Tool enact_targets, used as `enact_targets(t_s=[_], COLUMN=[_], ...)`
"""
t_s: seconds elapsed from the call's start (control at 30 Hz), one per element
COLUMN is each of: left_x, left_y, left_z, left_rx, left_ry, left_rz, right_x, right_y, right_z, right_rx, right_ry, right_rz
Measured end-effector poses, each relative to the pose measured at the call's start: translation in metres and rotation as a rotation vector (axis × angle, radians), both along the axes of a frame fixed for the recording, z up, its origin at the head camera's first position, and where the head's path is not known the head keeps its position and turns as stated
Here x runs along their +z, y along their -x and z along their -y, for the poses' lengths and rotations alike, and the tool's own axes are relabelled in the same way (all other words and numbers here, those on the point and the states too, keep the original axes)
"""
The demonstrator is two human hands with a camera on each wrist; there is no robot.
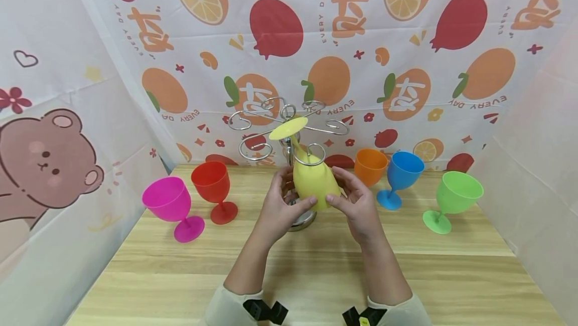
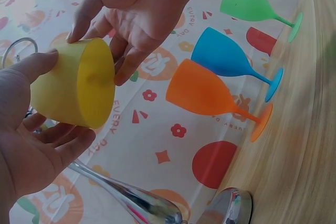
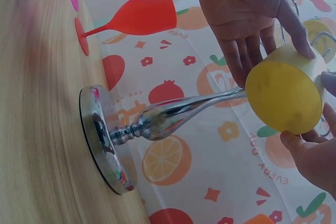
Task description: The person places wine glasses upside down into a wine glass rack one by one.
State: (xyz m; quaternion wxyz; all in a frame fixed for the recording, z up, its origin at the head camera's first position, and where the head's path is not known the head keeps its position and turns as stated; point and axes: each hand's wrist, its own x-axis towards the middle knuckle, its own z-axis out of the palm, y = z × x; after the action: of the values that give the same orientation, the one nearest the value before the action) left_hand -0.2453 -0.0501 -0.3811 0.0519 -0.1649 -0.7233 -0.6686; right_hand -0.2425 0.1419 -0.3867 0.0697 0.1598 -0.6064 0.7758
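Note:
Both hands hold a yellow plastic goblet (image 1: 313,183) upside down, its round foot tilted up and its mouth facing down. My left hand (image 1: 282,208) grips the bowl from the left, thumb on the near side. On the opposite side, the right hand (image 1: 359,208) grips it the same way. Behind the goblet stands a silver wire glass rack (image 3: 168,119) with several curled arms. One curled loop (image 1: 316,160) crosses in front of the goblet at the stem end of the bowl; whether the stem sits fully inside it I cannot tell.
Left of the rack stand a magenta goblet (image 1: 167,199) and a red goblet (image 1: 211,183). To the right are an orange goblet (image 2: 202,90), a blue goblet (image 1: 405,169) and a green goblet (image 1: 458,193), all upright on the wooden table (image 1: 451,286). A fruit-print cloth (image 1: 361,72) hangs behind.

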Motion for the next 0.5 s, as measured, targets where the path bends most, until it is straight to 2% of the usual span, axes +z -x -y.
enact_targets(t_s=[0.5], left_x=[-0.0010], left_y=[0.0017], left_z=[0.0004], left_rx=[-0.002], left_ry=[0.012], left_rz=[-0.012], right_x=[0.0016], right_y=[-0.0006], right_z=[0.0004], right_rx=[0.005], right_ry=[0.002], right_rz=[-0.026])
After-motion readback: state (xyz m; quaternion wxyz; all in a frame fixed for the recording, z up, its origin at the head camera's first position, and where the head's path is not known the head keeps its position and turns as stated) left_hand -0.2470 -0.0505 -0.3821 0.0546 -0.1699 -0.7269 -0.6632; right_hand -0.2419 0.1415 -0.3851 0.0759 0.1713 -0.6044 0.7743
